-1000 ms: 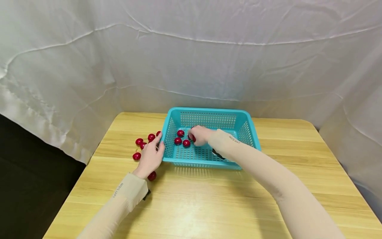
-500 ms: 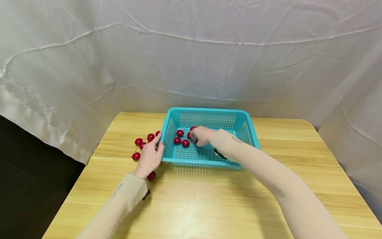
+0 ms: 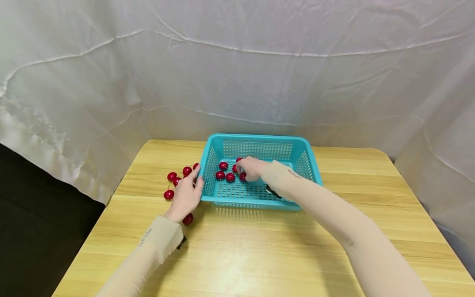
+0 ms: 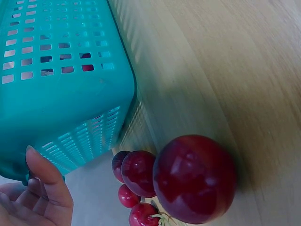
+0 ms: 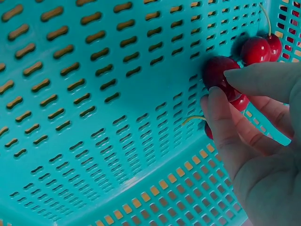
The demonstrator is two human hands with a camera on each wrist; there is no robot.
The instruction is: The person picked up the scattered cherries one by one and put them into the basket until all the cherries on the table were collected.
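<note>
A turquoise perforated plastic basket stands on the table with several red cherries in its left half. My right hand reaches down inside it. Thumb and forefinger pinch a dark red cherry close over the basket floor. Beside it lie other cherries, some with stems, partly covered by the fingers. My left hand holds the basket at its left rim, thumb and fingers at the edge in the left wrist view. More cherries lie on the table around the left hand, partly hidden by it.
A wooden table carries everything. One cherry lies near my left wrist, close to the basket's front left corner. A pale grey cloth hangs behind the table, and a dark area lies off its left side.
My right hand has shifted slightly right inside the basket, and the cherries by its fingertips show more now. The left hand stays on the rim.
</note>
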